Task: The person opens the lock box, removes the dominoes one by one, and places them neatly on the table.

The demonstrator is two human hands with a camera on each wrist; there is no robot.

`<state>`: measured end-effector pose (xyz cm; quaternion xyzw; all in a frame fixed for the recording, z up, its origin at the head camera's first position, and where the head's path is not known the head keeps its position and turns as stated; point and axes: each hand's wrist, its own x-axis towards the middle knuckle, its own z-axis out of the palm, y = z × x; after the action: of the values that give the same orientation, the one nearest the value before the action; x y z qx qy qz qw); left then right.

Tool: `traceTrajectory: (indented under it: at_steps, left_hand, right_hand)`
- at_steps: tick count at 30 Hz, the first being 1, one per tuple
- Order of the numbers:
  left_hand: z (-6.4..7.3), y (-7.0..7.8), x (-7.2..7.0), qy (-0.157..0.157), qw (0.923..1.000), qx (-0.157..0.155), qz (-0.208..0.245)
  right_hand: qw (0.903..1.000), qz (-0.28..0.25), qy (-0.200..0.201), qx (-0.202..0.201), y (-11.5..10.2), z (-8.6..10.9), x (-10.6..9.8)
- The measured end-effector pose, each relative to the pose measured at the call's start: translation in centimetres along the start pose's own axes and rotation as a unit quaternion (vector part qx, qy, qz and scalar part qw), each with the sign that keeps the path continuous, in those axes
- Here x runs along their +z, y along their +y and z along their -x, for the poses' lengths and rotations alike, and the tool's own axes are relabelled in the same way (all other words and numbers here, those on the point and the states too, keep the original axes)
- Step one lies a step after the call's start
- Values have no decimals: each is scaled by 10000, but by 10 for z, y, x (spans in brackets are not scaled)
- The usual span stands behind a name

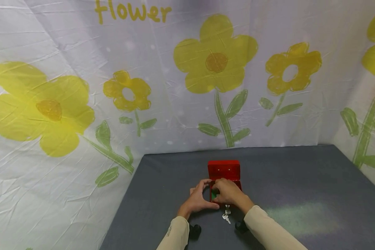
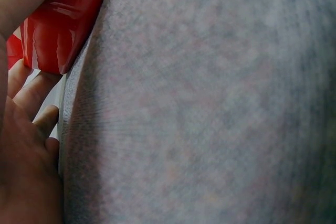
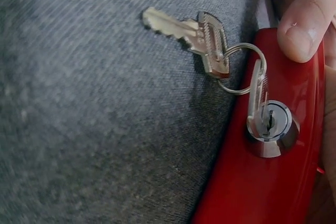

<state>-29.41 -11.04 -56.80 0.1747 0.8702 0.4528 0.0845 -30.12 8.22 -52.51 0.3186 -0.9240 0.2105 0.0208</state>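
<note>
A small red metal cash box (image 1: 224,170) stands on the dark table with its lid raised at the back. My left hand (image 1: 199,200) grips the box's left side, its thumb (image 3: 298,39) on the front wall in the right wrist view and fingers at the rear corner. My right hand (image 1: 227,191) reaches down into the box with bent fingers; whether they pinch anything is hidden. Something green (image 1: 214,195) shows inside, beside those fingers. From the front lock (image 3: 273,120) a key sticks out, with a second key (image 3: 210,43) hanging on its ring.
A grey cloth-like cover (image 1: 162,194) lies over the table. Behind it hangs a white sheet (image 1: 175,114) printed with yellow flowers. Dark rounded devices (image 1: 194,231) sit under the wrists near the front.
</note>
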Motion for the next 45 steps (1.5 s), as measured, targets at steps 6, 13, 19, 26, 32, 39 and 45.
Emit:
traceTrajectory:
  at_steps: [6, 13, 19, 26, 32, 39, 45]
  left_hand:
    - [0, 1, -1, -5, 10000, -61, 26]
    - [1, 2, -1, -30, 10000, -59, -7]
    - [1, 3, 0, -17, 10000, -72, -13]
    - [0, 2, 0, 21, 10000, -15, -6]
    - [0, 1, 0, 13, 10000, 11, 39]
    - [1, 2, 0, 19, 10000, -6, 52]
    - [1, 2, -1, 10, 9999, -102, 51]
  right_hand:
    - [9998, -179, 68, -27, 2, 1, 2]
    - [9999, -140, -3, 10, 3, 1, 2]
    - [9999, -100, -40, -21, 5, 1, 2]
    - [9994, -326, -12, 62, 8, 0, 2]
    - [9992, -391, -42, 110, 8, 0, 2]
    - [9986, -507, -11, 117, 7, 1, 0]
    - [9984, -550, 1, 107, 7, 2, -3]
